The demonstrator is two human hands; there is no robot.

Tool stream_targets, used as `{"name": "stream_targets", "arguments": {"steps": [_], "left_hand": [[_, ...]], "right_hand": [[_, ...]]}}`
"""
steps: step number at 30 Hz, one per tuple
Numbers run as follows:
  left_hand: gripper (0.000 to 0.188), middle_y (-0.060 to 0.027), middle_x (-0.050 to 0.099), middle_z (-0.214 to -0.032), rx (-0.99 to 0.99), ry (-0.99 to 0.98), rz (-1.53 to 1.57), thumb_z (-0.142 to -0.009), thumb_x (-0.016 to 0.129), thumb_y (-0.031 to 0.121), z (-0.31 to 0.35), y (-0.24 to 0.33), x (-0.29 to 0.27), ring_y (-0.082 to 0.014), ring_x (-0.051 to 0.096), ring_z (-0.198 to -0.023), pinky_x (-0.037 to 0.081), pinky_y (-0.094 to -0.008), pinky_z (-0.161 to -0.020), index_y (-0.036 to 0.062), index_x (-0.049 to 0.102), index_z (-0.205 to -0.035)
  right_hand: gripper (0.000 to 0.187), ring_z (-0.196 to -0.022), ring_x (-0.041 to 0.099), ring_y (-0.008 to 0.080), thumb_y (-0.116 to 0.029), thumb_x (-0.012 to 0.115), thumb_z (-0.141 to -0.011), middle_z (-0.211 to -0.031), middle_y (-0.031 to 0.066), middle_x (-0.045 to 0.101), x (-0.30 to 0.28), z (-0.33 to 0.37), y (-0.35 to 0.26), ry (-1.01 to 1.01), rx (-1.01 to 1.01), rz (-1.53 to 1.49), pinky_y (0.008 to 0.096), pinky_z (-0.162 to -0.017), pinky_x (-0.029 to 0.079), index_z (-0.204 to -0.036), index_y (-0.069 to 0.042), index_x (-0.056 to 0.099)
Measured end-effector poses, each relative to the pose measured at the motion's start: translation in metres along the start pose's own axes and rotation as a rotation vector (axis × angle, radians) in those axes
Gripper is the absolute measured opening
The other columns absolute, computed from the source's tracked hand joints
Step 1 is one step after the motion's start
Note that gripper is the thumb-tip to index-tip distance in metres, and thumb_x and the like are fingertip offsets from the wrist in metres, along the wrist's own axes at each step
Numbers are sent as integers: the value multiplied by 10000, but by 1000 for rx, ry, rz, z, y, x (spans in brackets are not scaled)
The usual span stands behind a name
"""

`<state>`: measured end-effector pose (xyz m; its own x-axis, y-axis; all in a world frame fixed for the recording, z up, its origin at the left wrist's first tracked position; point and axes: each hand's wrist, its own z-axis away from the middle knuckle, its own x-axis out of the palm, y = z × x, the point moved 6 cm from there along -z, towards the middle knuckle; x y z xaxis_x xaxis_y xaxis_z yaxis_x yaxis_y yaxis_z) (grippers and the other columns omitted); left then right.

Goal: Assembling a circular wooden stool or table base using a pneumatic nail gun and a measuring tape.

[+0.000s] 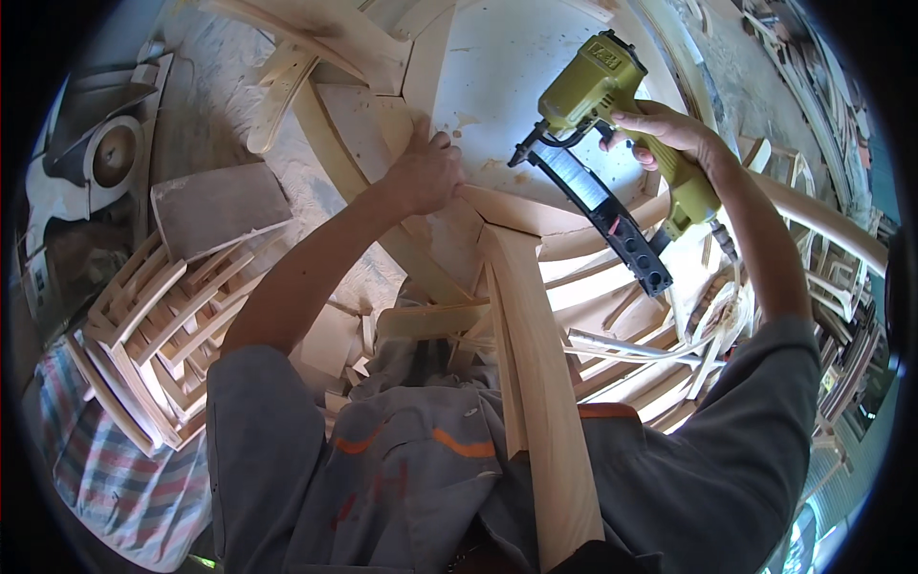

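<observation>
My right hand (669, 134) is wrapped round the handle of an olive-green pneumatic nail gun (595, 84). Its long black magazine shows a silvery strip of fasteners, and an air hose fitting joins the handle's lower end. The nose points left, above a whitish flat surface (488, 86) and apart from the wood. Closed at the inner edge of a pale wooden frame (516, 212), my left hand (427, 174) grips it near a joint; some of its fingers are hidden. A long wooden leg or rail (545, 383) runs from the frame down toward my body.
Slatted curved wooden parts (177, 316) are stacked at the left beside a flat board (222, 210). A striped cloth (124, 488) hangs below them. More curved wooden pieces (650, 373) lie at the right. A machine with a round part (115, 153) stands far left.
</observation>
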<state>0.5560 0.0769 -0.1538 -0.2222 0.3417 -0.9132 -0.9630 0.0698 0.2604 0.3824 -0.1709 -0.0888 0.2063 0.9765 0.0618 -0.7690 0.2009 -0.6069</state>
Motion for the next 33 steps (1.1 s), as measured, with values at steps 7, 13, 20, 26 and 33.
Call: {"name": "stream_targets", "arguments": {"steps": [7,13,20,26,33], "left_hand": [[174,-10,620,-979,-184,-11,70,-858,668,298,10,-4,1,-234,499,-1186,119,-618,-1175,157,757,-810],[167,-38,622,-992,-208,6,-35,-844,671,280,6,-1,4,-253,489,-1205,126,-623,-1183,145,758,-798],[163,-47,627,-1016,-216,34,2,-834,670,267,7,1,2,-274,465,-1233,114,-612,-1194,136,759,-797],[237,-141,627,-949,-175,168,80,-878,545,152,12,7,-9,-301,528,-1150,158,-584,-1198,-3,702,-790],[255,-133,634,-1009,-210,63,20,-902,526,205,6,3,-8,-307,519,-1167,155,-585,-1196,35,715,-923]], "right_hand": [[551,-534,463,62,-373,683,-926,-1066,160,660,24,-53,-1,-257,66,-34,223,-474,435,-1284,-36,434],[553,-533,457,69,-360,689,-926,-1068,181,655,31,-74,-3,-296,68,6,226,-496,440,-1307,-48,439],[550,-528,471,65,-327,676,-936,-1054,145,665,33,-82,-5,-348,114,-26,223,-475,442,-1336,-66,404],[483,-533,472,73,-292,680,-933,-1063,153,665,37,-82,-9,-338,154,10,237,-480,446,-1266,-55,421],[425,-540,492,68,-288,689,-922,-1019,129,682,37,-76,-8,-314,168,9,231,-460,440,-1189,-48,462]]}}
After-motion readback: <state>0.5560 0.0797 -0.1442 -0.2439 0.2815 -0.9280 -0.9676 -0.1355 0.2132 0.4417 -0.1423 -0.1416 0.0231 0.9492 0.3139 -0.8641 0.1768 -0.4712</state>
